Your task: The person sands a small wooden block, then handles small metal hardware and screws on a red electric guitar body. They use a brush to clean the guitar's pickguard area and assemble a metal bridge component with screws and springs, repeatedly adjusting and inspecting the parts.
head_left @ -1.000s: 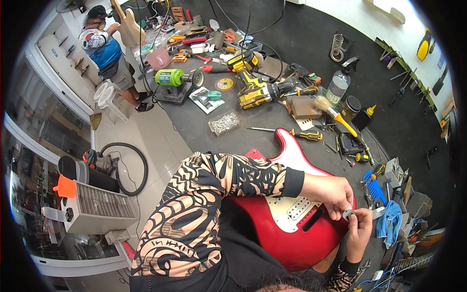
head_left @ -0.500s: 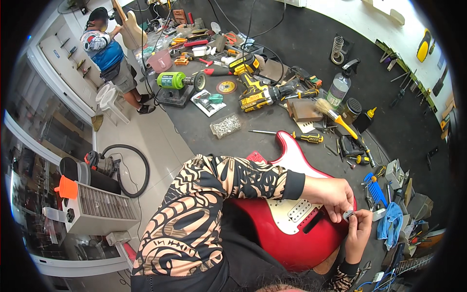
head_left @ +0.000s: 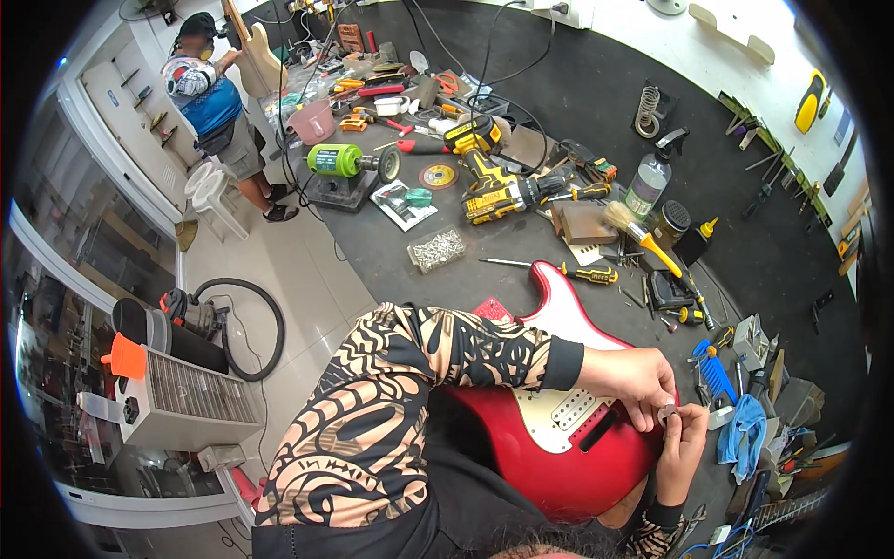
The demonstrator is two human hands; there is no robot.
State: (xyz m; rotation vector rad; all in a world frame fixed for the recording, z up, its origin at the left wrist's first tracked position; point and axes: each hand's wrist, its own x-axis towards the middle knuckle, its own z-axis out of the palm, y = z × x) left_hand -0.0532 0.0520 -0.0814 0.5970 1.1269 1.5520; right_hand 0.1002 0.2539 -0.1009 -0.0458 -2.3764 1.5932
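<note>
A red electric guitar body (head_left: 559, 484) with a white pickguard (head_left: 535, 410) lies on the dark workbench, close against me. My left arm reaches across it in a patterned sleeve. At the body's right edge, my left hand (head_left: 638, 380) pinches a small grey metal piece (head_left: 667, 412). From the near side, my right hand (head_left: 683, 445) grips the same piece between thumb and finger. Fingers cover much of it, so its exact kind is unclear. A pickup (head_left: 573, 408) sits in the pickguard, beside a dark open slot.
Beyond the guitar lie a screwdriver (head_left: 591, 275), a clear box of screws (head_left: 436, 250), a yellow drill (head_left: 498, 191) and a green bench grinder (head_left: 337, 160). A brush (head_left: 652, 247), a spray bottle (head_left: 647, 182) and a blue cloth (head_left: 742, 438) are to the right. Another person (head_left: 209, 107) stands far left.
The view has shifted slightly, so the bench things sit a little lower. Both hands keep their pinch on the metal piece, which has turned slightly. The other person has barely moved.
</note>
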